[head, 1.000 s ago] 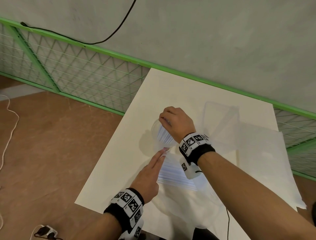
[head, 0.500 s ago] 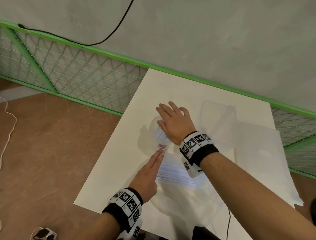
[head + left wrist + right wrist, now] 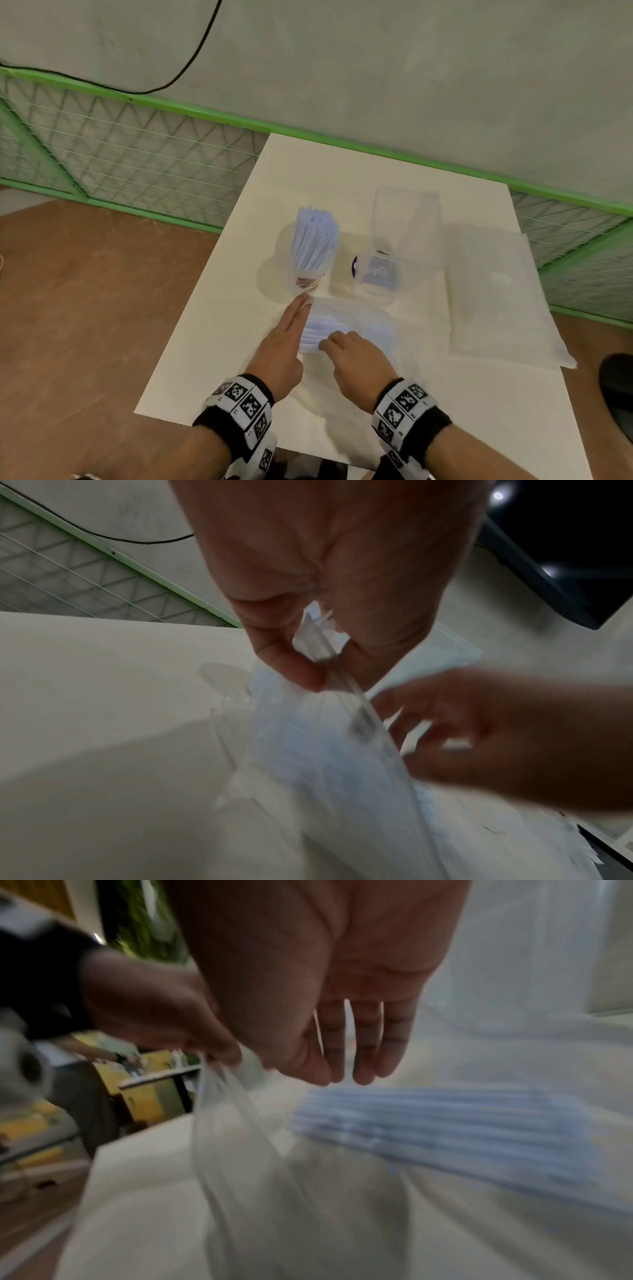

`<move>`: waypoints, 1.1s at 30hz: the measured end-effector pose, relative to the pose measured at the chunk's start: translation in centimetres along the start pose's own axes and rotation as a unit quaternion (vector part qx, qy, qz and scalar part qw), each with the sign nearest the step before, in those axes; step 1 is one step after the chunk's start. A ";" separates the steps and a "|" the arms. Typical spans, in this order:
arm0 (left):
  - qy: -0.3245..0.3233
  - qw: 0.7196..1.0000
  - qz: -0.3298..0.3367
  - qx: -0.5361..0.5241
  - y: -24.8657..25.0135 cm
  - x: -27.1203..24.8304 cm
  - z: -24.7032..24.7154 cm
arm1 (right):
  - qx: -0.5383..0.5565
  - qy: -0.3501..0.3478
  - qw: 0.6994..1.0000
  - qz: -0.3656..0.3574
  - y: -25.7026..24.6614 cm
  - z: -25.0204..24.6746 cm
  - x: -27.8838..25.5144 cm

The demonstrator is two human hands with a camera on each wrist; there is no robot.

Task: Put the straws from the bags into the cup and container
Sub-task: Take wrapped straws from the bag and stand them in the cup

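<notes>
A clear cup stands upright on the white table, packed with pale blue straws. Right of it stands a clear rectangular container with a purple label. In front of both lies a clear zip bag with more blue straws inside. My left hand pinches the bag's zip edge between thumb and finger and lifts the mouth. My right hand hovers at the bag mouth, fingers relaxed just above the straws, holding nothing.
Flat clear plastic bags lie stacked on the table's right side. A green mesh fence and grey wall run behind the table. The brown floor is to the left, past the table's left edge.
My right hand let go of the straws in the cup and drew back to the bag mouth. The cup now shows, full of straws. My left hand stayed at the bag.
</notes>
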State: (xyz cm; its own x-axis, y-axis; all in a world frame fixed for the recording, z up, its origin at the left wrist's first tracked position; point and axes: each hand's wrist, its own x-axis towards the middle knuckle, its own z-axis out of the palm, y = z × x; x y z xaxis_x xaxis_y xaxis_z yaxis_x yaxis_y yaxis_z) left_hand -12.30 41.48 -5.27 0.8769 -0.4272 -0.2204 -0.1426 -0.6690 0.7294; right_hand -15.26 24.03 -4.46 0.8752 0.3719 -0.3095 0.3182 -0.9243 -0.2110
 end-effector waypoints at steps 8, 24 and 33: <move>0.003 1.000 0.020 -0.003 0.2 -0.8 1.4 | -0.037 0.036 0.996 0.078 1.6 4.6 0.3; 0.010 1.000 -0.006 0.005 0.1 -1.5 1.2 | -0.032 0.017 0.993 0.110 1.6 5.2 1.0; 0.016 1.000 -0.014 0.009 -0.1 -1.4 1.0 | -0.003 0.053 0.992 0.117 2.0 5.1 1.9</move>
State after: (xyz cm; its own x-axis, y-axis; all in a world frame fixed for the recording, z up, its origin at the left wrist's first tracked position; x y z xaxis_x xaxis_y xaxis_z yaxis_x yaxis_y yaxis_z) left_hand -13.99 41.59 -5.65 0.8952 -0.3883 -0.2187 -0.1263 -0.6916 0.7112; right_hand -14.83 23.34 -10.15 0.9584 0.1372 -0.2501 0.1044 -0.9846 -0.1402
